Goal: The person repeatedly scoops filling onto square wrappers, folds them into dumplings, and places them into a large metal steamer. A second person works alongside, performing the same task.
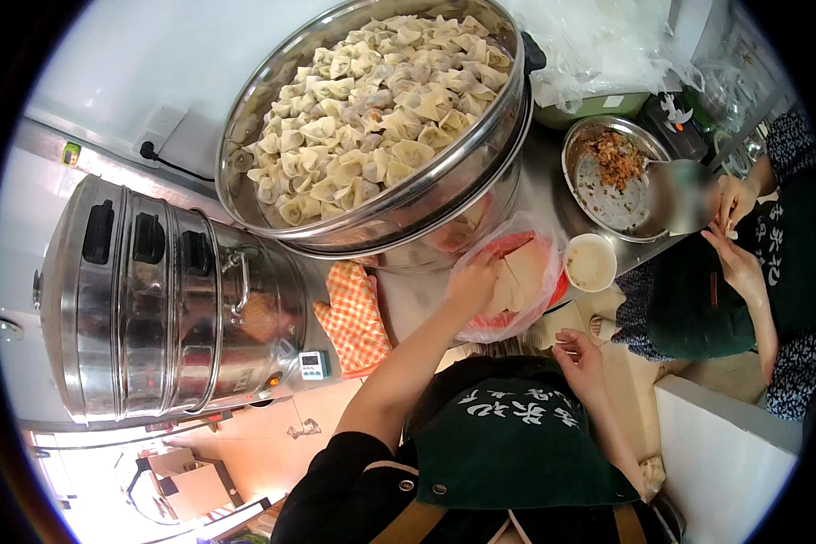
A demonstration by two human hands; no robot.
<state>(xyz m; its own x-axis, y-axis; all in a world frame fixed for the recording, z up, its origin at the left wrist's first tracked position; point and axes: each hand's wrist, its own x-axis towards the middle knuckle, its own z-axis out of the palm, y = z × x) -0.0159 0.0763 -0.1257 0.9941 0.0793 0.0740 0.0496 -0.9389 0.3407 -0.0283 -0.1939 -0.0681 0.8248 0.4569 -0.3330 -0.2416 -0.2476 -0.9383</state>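
Note:
My left hand (474, 282) reaches into a red basket lined with a clear plastic bag (554, 234), its fingertips at the edge of a stack of pale dough wrappers (522, 275). Whether a wrapper is between those fingers I cannot tell. In front of my apron, my right hand (579, 360) is held with fingers loosely curled; no object shows in it. A white cup (590, 262) with residue inside stands right of the basket. Behind the basket, a large round steel steamer tray (381, 234) is heaped with folded wontons (381, 115).
A tall steel steamer (143, 306) stands at left, near a checked oven mitt (355, 319) and a small timer (313, 365). A steel bowl (574, 183) of filling (615, 160) lies at right, beside a co-worker's hands (738, 231). A white box (727, 442) stands lower right.

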